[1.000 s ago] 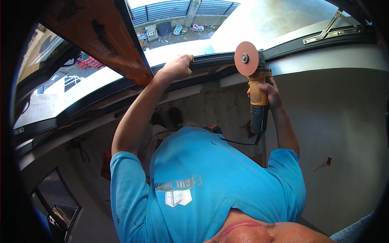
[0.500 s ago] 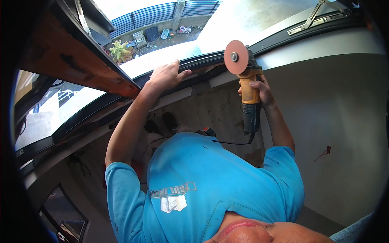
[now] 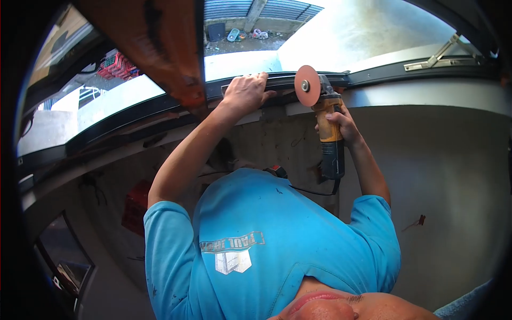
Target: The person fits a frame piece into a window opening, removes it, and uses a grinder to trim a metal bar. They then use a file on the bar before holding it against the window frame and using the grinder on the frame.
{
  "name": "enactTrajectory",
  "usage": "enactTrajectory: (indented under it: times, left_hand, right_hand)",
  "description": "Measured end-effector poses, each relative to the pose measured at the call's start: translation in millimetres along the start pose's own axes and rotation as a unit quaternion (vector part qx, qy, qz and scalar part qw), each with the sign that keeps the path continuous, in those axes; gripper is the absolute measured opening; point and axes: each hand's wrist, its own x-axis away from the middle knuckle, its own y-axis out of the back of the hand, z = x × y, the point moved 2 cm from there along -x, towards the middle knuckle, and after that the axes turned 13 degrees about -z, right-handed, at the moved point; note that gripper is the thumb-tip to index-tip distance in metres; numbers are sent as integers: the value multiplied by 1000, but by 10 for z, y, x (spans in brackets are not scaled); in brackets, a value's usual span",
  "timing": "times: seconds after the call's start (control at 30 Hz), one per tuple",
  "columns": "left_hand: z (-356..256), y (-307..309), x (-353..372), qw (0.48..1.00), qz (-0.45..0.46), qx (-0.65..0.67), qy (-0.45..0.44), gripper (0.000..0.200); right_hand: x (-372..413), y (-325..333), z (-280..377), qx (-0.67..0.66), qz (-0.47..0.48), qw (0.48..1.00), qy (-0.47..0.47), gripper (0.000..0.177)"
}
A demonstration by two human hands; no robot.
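My right hand point(image 3: 344, 122) is wrapped round the yellow and black body of an angle grinder point(image 3: 332, 152), which stands nearly upright with its head away from me. A flat reddish cutting disc point(image 3: 305, 96) faces left, overlapping the dark window frame point(image 3: 282, 80) in this view. No guard shows over the disc's front. Left of the disc, my left hand point(image 3: 246, 93) is closed over the frame's lower rail, fingers across the top and thumb on the near side. The fingertips are partly hidden behind the rail. A black cord point(image 3: 314, 192) runs from the grinder's base past my blue shirt.
An orange-brown sash point(image 3: 170, 58) swings inward close to my left forearm. A metal stay arm point(image 3: 440, 58) sits at the frame's right. Outside are a fence point(image 3: 226, 9) and red crates point(image 3: 117, 66). A grey wall point(image 3: 416, 154) stands to my right.
My view has shifted, so the sash and outdoor things sit farther right. The grinder is slightly lower in view and its disc shows more edge-on. My left hand stays on the frame.
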Motion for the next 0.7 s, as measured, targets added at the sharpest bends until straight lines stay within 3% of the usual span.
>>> enactTrajectory:
  times: [0.03, 0.17, 0.23, 0.4, 0.7]
  left_hand:
    - [-1, -1, 3, 1000, 10, 1, 1, 58]
    - [-16, 18, 10, 1000, 24, 3, 7, 57]
    - [-20, 4, 5, 1000, 24, 5, 7, 57]
    - [-49, -14, 34, 999, -11, -22, -23, 52]
    - [-41, -47, 8, 1000, 9, -10, -7, 53]
  right_hand:
    - [11, -20, 19, 0, -3, 1000, 15, 44]
    - [12, -18, 72, 8, -4, 1000, 10, 43]
    - [4, 10, 67, 18, -5, 1000, -25, 72]
    - [21, 3, 90, 24, -10, 999, -25, 73]
    - [11, 26, 88, 26, -12, 999, -24, 74]
